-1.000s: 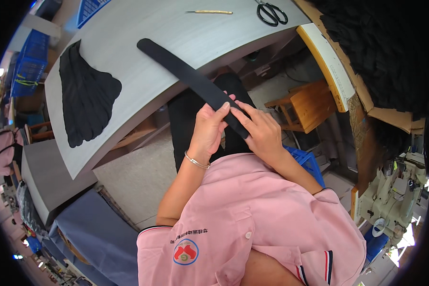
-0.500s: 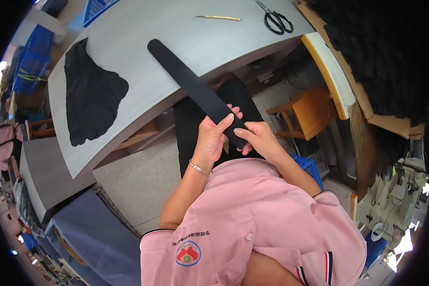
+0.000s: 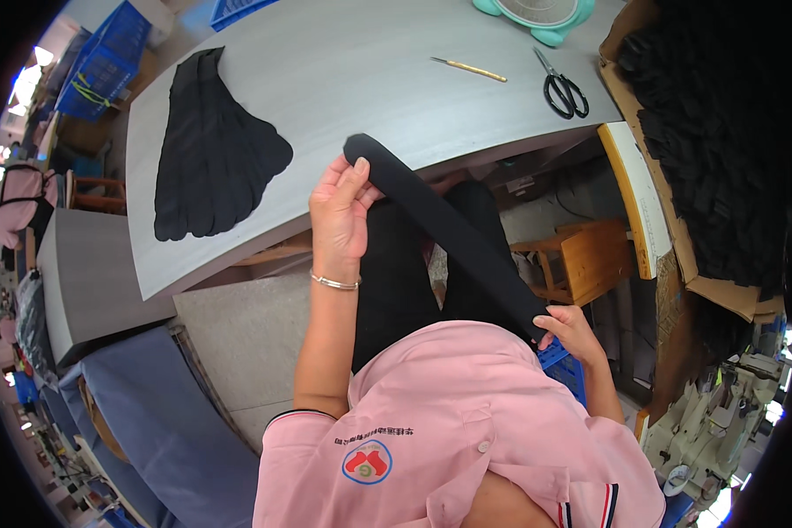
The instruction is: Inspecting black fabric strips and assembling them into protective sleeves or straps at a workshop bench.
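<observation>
L hand [image 3: 339,211] near mid-frame & R hand [image 3: 575,335] lower rt pinch opp. ends of black strip [image 3: 453,227], prob. so it won't droop.

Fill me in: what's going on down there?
A person in a pink shirt holds a long, flat black fabric strip slantwise: the left hand pinches its far, rounded end and the right hand holds the near end. On the grey table lie a fanned pile of black fabric strips to the left, plus a thin yellow-handled pointed tool and black-handled metal scissors to the right.
</observation>
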A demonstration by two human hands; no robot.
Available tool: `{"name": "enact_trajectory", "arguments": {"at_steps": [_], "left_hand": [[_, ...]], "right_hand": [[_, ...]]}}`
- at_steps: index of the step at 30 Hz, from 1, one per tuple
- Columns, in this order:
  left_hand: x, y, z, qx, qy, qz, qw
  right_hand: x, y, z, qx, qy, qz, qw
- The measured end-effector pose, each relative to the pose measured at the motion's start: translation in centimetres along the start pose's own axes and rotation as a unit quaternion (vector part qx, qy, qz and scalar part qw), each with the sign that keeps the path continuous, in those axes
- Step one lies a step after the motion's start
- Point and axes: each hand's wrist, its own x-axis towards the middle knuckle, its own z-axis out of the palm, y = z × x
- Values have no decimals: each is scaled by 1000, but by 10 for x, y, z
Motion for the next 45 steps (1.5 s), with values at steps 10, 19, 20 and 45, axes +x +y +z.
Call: {"name": "enact_trajectory", "arguments": {"at_steps": [10,19,20,45], "left_hand": [[-46,-6,43,70,-37,-36,996],[-37,3,53,-45,-73,13,996],[-33,14,51,-55,-72,36,995],[11,2,52,95,-25,9,995]], "right_hand": [[1,21,-8,-298,108,-74,946],[51,-84,33,-176,28,-249,952],[60,-93,38,-172,-16,-261,950],[259,-221,23,-101,256,-403,873]]}}
